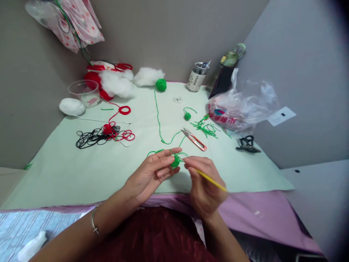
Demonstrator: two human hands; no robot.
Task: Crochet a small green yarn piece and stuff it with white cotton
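Observation:
My left hand (155, 168) pinches a small green crochet piece (175, 161) between thumb and fingers, above the front of the table. In my right hand (207, 183) is a crochet hook with a yellow handle (211, 180), its tip at the green piece. Loops of green yarn (154, 153) lie behind the fingers. From there a strand runs back to a green yarn ball (161, 84). Just beyond my hands lie orange-handled thread snips (195, 139), blades pointing back left.
Green yarn scraps (205, 128) and a small green ball (187, 116) lie behind the snips. At right are a plastic bag (231, 109) and a black hair clip (248, 144). Tangled black cord (89, 137), red yarn (124, 110), white stuffing (117, 84) and a clear cup (86, 94) occupy the left.

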